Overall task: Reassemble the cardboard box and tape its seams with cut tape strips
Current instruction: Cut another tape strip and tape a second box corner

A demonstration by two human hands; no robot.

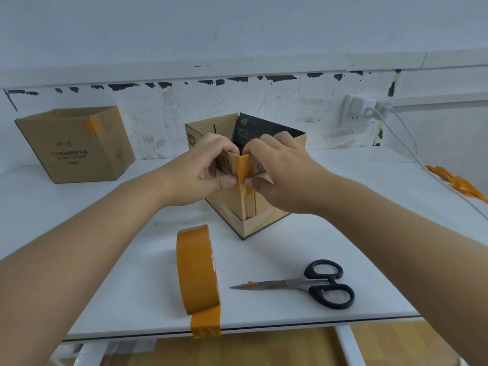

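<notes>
**Inspector:** Head view, item one: the cardboard box (248, 202) stands upright at mid-table, top open, one vertical corner turned toward the near edge. A dark printed panel sits inside at the far side.

**Clerk:** And the tape on it?

**Inspector:** An orange tape strip (244, 170) runs down that near corner seam from the rim. The left hand (203, 167) grips the rim on the left of the corner, fingers curled over the top edge, thumb pressed against the strip's left margin. The right hand (277, 167) mirrors it — fingers hooked over the rim, thumb on the strip's right margin. Both hands are clamped on the box, nearly touching each other at the corner.

**Clerk:** Tools?

**Inspector:** Near the box, a tape roll (196, 270) stands on edge, its loose end hanging over the near edge of the white table (118, 260). To the right of the roll lie the scissors (303, 283), blades together, points to the left, black handles to the right, with a scrap of orange tape stuck on the blade.

**Clerk:** Further out?

**Inspector:** A second box (76, 146) sits far left, open-topped, with an orange strip over its upper corner. At the far right edge — a cluster of orange tape pieces (456, 183) beside a white cable (412, 143) running from a wall socket (359, 108).
</notes>
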